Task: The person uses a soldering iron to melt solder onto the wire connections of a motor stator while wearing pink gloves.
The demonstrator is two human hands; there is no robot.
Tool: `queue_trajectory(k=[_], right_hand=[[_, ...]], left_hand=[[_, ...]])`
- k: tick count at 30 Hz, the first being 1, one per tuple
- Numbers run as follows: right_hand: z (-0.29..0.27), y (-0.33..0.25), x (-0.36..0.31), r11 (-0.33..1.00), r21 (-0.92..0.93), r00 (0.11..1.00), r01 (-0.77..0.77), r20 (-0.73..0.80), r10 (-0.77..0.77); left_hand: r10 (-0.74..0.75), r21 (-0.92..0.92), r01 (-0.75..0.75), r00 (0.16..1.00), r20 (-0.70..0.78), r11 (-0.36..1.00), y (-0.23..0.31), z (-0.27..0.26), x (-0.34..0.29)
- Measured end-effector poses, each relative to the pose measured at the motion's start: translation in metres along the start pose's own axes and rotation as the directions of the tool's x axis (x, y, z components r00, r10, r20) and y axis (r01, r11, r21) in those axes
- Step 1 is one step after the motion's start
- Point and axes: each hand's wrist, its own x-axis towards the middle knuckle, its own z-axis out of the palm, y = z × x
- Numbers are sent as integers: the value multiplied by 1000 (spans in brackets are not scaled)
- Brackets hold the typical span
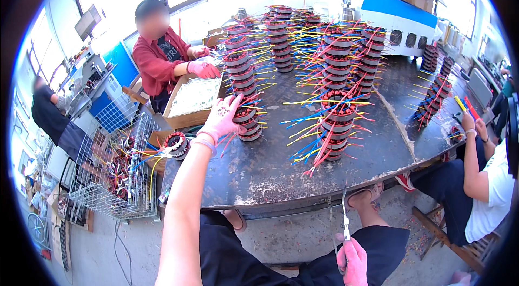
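My left hand [220, 117], in a pink glove, reaches over the table to a short stack of motor stators [250, 124]. Its fingers are spread at the left side of the top stator; whether they press on it I cannot tell. Red, yellow and blue wires stick out from the stators. Low in front of me, past the table's near edge, my right hand [352, 262] is closed around a slim metal tool [346, 220] with a white middle and a thin tip pointing up. A single stator [176, 145] with white lacing lies at the table's left edge.
Tall stator stacks [338, 80] stand across the dark table [270, 178]. A wire basket [111, 199] with wired parts is at left. A person in red [157, 64] works by a shallow box [194, 97]; another [489, 188] sits at right. A blue-white machine [389, 21] stands behind.
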Motion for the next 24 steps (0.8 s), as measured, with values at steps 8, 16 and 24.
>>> queue_trajectory(k=[8,16,24], right_hand=[[5,-4,-5,999,-17,1000,27,15,-27],[-1,-6,-7,1000,26,999,17,26,-18],[-26,-5,-7,994,102,999,-43,28,40]], left_hand=[[-9,54,8,1000,20,999,5,-3,0],[40,54,-44,997,69,998,19,-47,-8],[181,-152,-180,983,-10,972,73,-73,36]])
